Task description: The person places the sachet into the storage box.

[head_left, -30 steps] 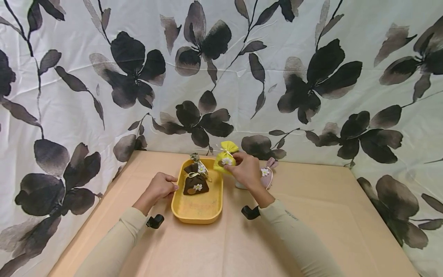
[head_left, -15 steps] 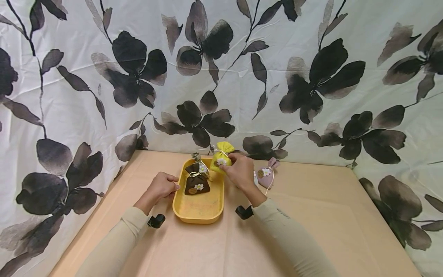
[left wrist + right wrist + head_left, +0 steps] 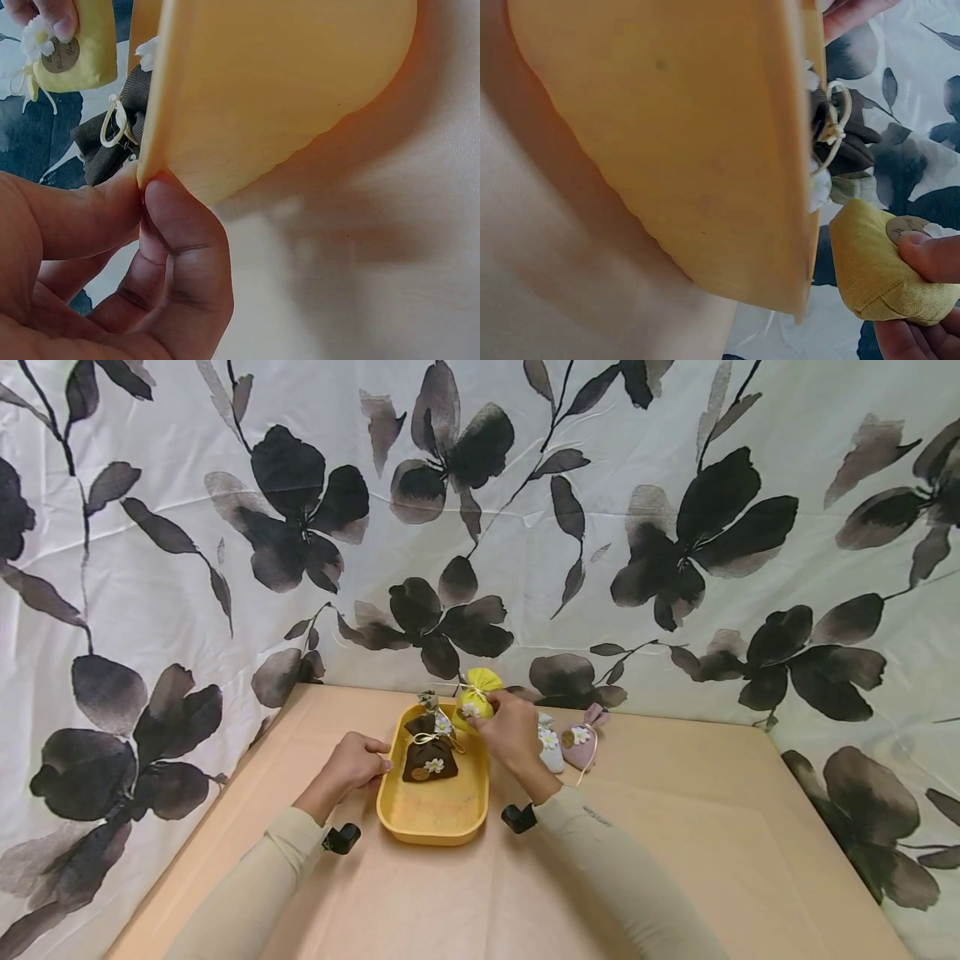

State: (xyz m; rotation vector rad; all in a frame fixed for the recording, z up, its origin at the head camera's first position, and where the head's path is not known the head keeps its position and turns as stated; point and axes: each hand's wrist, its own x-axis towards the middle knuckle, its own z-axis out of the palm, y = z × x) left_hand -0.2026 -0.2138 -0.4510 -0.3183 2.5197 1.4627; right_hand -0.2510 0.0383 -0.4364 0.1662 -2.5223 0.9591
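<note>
My left hand (image 3: 354, 768) pinches the left rim of a yellow plastic tray (image 3: 433, 818) between thumb and fingers, as the left wrist view shows up close. In the tray lies a dark brown drawstring pouch (image 3: 429, 762) with a white flower and a round tag. Behind it is a second, silvery pouch (image 3: 442, 723) with a flower, partly hidden. My right hand (image 3: 513, 732) grips a small yellow drawstring pouch (image 3: 874, 262) between thumb and fingers. The yellow pouch is up at the tray's far right corner, overlapping its rim in the head view.
Right of my right hand, a white pouch (image 3: 550, 745) and a mauve pouch (image 3: 579, 746) lie side by side on the peach-coloured table (image 3: 675, 843). A floral curtain (image 3: 570, 552) rises right behind the table's far edge.
My right hand has carried the yellow pouch leftward to the tray's far right corner, uncovering the white and mauve pouches. The left hand keeps its hold on the tray.
</note>
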